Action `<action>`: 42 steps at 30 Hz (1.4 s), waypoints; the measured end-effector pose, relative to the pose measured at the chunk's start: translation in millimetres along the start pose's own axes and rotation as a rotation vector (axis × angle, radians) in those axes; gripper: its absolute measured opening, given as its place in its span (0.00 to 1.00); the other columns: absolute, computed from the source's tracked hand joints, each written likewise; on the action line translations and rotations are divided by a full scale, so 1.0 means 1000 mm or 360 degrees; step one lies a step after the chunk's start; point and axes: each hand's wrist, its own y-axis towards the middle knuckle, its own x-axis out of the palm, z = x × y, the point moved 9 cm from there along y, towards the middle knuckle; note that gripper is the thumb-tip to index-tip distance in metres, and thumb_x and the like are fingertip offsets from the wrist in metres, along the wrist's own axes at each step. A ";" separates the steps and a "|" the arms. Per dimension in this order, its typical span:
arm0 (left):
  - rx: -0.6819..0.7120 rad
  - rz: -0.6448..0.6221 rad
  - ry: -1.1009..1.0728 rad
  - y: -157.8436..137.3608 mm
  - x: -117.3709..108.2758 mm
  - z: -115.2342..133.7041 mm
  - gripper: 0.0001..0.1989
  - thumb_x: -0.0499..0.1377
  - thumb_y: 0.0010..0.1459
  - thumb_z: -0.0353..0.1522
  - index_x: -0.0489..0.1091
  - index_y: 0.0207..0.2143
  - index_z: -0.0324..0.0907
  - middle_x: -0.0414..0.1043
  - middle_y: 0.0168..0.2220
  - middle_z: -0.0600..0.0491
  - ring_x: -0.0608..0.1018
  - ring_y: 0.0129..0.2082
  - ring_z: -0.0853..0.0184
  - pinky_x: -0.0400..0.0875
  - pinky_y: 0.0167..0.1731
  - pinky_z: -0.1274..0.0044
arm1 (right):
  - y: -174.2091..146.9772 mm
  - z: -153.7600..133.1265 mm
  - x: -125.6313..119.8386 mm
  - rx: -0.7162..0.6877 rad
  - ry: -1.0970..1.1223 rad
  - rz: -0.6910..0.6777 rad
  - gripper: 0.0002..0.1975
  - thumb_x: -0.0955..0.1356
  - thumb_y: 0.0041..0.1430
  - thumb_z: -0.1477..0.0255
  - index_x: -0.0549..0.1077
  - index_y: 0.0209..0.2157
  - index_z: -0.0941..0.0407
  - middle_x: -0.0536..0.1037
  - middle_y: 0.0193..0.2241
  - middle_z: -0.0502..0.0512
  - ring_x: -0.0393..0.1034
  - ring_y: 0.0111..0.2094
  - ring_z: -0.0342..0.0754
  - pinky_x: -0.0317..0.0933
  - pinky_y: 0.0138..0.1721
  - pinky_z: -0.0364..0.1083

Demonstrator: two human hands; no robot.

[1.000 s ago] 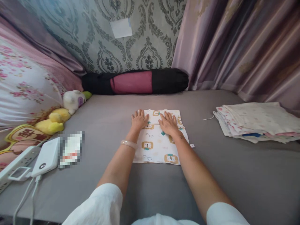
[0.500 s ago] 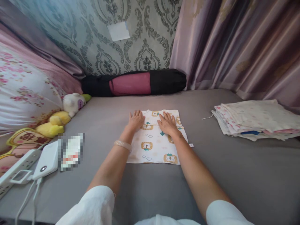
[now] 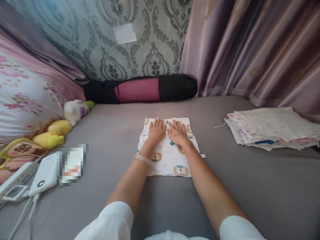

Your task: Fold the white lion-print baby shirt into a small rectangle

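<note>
One printed cloth (image 3: 168, 163): laid flat on the grey surface (image 3: 220, 186), mid-view; a fold line is seen across its upper part, a small white tag (image 3: 203, 156) at its right edge.
Left hand (image 3: 157, 131): opened flat, palm down, fingers extended; rested on the cloth's upper part, nothing grasped. Pale bangle (image 3: 143, 160) worn on this arm.
Right hand (image 3: 177, 132): likewise flattened, fingers slightly spread, placed on the cloth just beside the left; nothing grasped.
Cloth stack (image 3: 270, 128): set at right, well apart from the printed cloth.
Black-and-maroon roll (image 3: 137, 89): laid along the far edge, near the patterned wall (image 3: 155, 46).
White device (image 3: 46, 173): placed at left; cables (image 3: 31, 213) seen below it.
</note>
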 end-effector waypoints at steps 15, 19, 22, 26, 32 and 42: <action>0.0061 0.0285 -0.0073 -0.012 -0.031 0.005 0.24 0.41 0.67 0.32 0.61 0.62 0.38 0.61 0.64 0.46 0.57 0.67 0.61 0.45 0.66 0.62 | -0.006 -0.034 -0.013 -0.0264 -0.0021 0.0265 0.26 0.51 0.69 0.73 0.57 0.65 0.63 0.52 0.67 0.60 0.37 0.68 0.53 0.26 0.66 0.60; 0.0002 0.0075 -0.0088 -0.010 -0.017 0.001 0.24 0.43 0.66 0.31 0.61 0.61 0.39 0.60 0.64 0.46 0.60 0.66 0.61 0.50 0.65 0.64 | -0.002 -0.035 0.001 -0.0237 0.0038 0.0108 0.27 0.50 0.69 0.72 0.54 0.66 0.63 0.52 0.67 0.57 0.40 0.68 0.51 0.33 0.67 0.56; -0.0014 0.0034 -0.0102 -0.010 -0.013 0.000 0.24 0.43 0.65 0.30 0.61 0.62 0.40 0.60 0.65 0.47 0.60 0.66 0.62 0.51 0.64 0.64 | 0.001 -0.031 0.007 -0.0200 0.0047 0.0045 0.27 0.50 0.69 0.72 0.53 0.67 0.62 0.50 0.67 0.56 0.39 0.68 0.51 0.35 0.66 0.56; -0.0004 0.0077 -0.0118 -0.011 -0.016 0.000 0.23 0.43 0.66 0.31 0.61 0.61 0.41 0.61 0.64 0.48 0.60 0.66 0.63 0.51 0.64 0.65 | 0.001 -0.031 0.005 -0.0216 0.0042 0.0054 0.27 0.51 0.69 0.71 0.54 0.67 0.61 0.51 0.67 0.55 0.40 0.68 0.51 0.35 0.66 0.57; -0.0187 0.0295 -0.0066 -0.014 -0.027 -0.015 0.25 0.40 0.68 0.37 0.61 0.62 0.38 0.61 0.64 0.46 0.55 0.67 0.58 0.46 0.66 0.61 | -0.004 -0.019 -0.010 -0.0091 -0.0027 0.0325 0.26 0.53 0.70 0.68 0.57 0.65 0.61 0.53 0.67 0.60 0.37 0.68 0.54 0.28 0.66 0.60; -0.0219 0.0078 -0.0019 -0.013 -0.014 -0.018 0.27 0.41 0.68 0.39 0.59 0.63 0.37 0.58 0.65 0.43 0.57 0.66 0.53 0.46 0.65 0.58 | 0.002 -0.008 0.004 0.0024 -0.0023 0.0187 0.26 0.52 0.71 0.65 0.55 0.66 0.58 0.50 0.67 0.57 0.39 0.68 0.54 0.31 0.66 0.60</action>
